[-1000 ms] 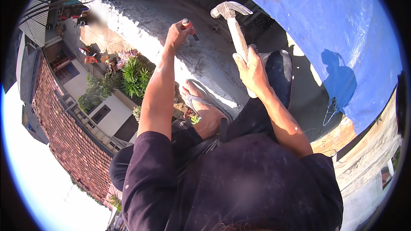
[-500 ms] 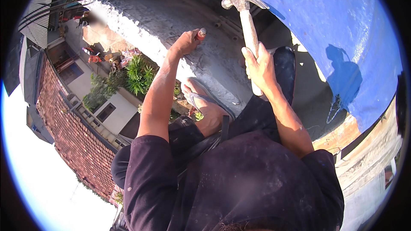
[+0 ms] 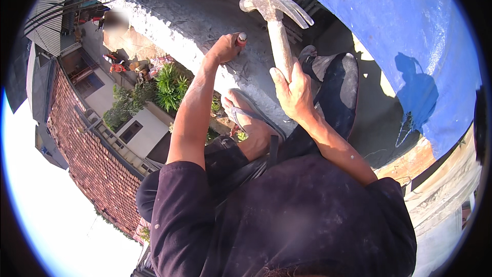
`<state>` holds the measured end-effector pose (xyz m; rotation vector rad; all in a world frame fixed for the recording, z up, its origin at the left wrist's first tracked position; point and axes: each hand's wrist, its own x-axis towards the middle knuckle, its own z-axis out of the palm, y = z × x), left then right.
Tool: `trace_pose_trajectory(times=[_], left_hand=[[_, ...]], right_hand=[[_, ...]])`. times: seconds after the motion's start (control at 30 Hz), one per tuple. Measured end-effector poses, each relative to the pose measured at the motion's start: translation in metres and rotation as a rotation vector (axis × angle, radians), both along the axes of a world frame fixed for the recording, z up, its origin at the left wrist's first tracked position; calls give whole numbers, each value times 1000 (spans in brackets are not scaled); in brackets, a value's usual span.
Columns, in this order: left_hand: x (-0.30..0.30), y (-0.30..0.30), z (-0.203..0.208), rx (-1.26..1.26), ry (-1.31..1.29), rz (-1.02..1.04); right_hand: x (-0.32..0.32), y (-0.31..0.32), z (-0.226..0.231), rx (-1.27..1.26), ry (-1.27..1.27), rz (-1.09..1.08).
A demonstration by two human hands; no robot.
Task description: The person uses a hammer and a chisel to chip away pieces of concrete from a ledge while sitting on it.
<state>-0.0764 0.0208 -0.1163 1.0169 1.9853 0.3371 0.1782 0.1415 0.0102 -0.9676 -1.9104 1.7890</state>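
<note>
Head view, looking down in hard sunlight: a person sits hunched over the rough top of a pale wall [image 3: 164, 31] that runs from the upper left toward the middle of the frame, a tool in each hand. In the upper middle, the fingers of the left hand [image 3: 224, 50] are wrapped around a red-handled tool [image 3: 240, 42], its blunt end facing the camera; that hold seems meant to keep the tool steady and its butt exposed. The hand hides the tool's far end, so whether it touches the wall cannot be told. Right of it, the right hand [image 3: 295, 92] has its fingers closed around the wooden handle of a claw hammer [image 3: 279, 36], thumb along the grip. The hammer's head is toward the top of the frame, its striking face to the left and claw to the right; the grip low on the handle likely leaves room to swing. A sandalled foot [image 3: 251, 125] rests near the center, probably for balance. A blue sheet [image 3: 374, 5] fills the upper right and carries the person's shadow [image 3: 415, 90], while green plants [image 3: 171, 87] and a tiled roof [image 3: 102, 164] lie to the left.
</note>
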Motion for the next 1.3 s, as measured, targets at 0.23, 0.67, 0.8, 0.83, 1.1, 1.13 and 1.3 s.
trace_pose_trajectory(times=[0.23, 0.67, 0.8, 0.83, 1.1, 1.13, 1.3], left_hand=[[-5, 0, -14, -10, 88, -53], [-75, 29, 94, 341, 135, 421], [-154, 52, 165, 581, -568, 264], [-156, 65, 182, 575, -540, 219], [-52, 66, 407, 124, 422, 167], [-67, 39, 404, 243, 259, 66], [-42, 48, 355, 235, 27, 3]], right_hand=[[10, -9, -38, 84, -268, 307], [112, 90, 24, -21, -176, -158], [163, 98, 37, -31, -155, -236], [177, 101, 31, 26, -203, -267], [192, 106, 52, -121, -223, -420], [190, 101, 54, -142, -218, -407], [175, 88, 42, -203, -219, -365]])
